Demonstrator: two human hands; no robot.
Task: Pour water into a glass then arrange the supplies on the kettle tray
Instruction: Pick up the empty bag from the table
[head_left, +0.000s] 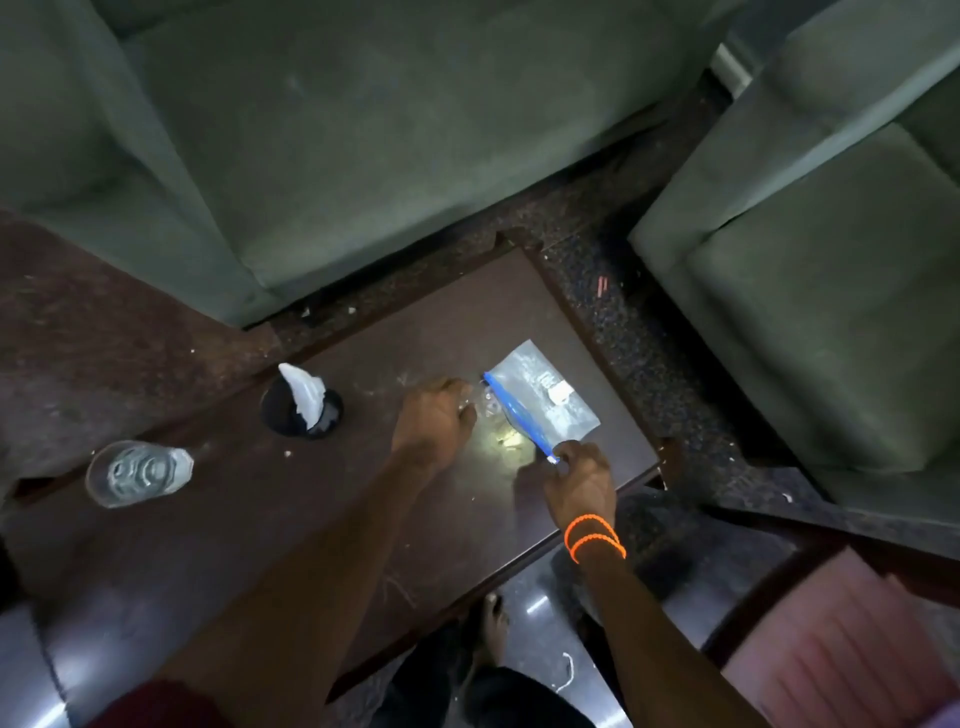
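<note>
A clear zip bag (545, 400) with a blue seal strip lies on the dark wooden table (363, 519), towards its far right corner. My right hand (579, 483), with orange bead bands at the wrist, pinches the near end of the blue strip. My left hand (434, 418) rests with curled fingers at the strip's other end, on something small and clear that I cannot make out. At the table's left edge stands a glass (137, 473) with water in it. A dark round holder (301, 408) with a white tissue stands between the glass and my hands.
Green sofas stand beyond the table and to the right, with a strip of dark speckled floor between. A pink-cushioned seat (841, 649) is at the lower right. My bare foot (491, 639) shows below the table's near edge.
</note>
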